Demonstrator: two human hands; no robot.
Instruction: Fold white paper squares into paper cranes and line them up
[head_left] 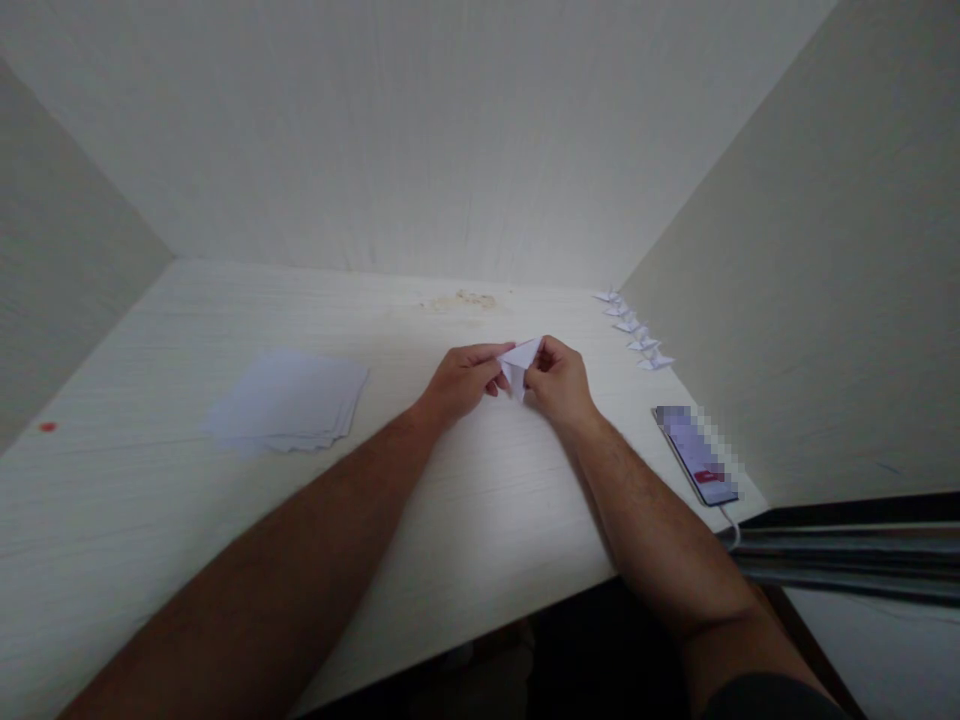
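A small white folded paper piece (519, 363) is pinched between both hands just above the pale desk (450, 500). My left hand (463, 378) grips its left side with thumb and fingers closed. My right hand (559, 382) is closed on its right side. The lower part of the paper is hidden behind my fingers.
A stack of white paper sheets (289, 402) lies to the left. Several small folded paper figures (636, 332) line the right wall. A phone (697, 455) with a cable lies at the right edge. White walls enclose the desk on three sides. A red dot (48, 427) marks the far left.
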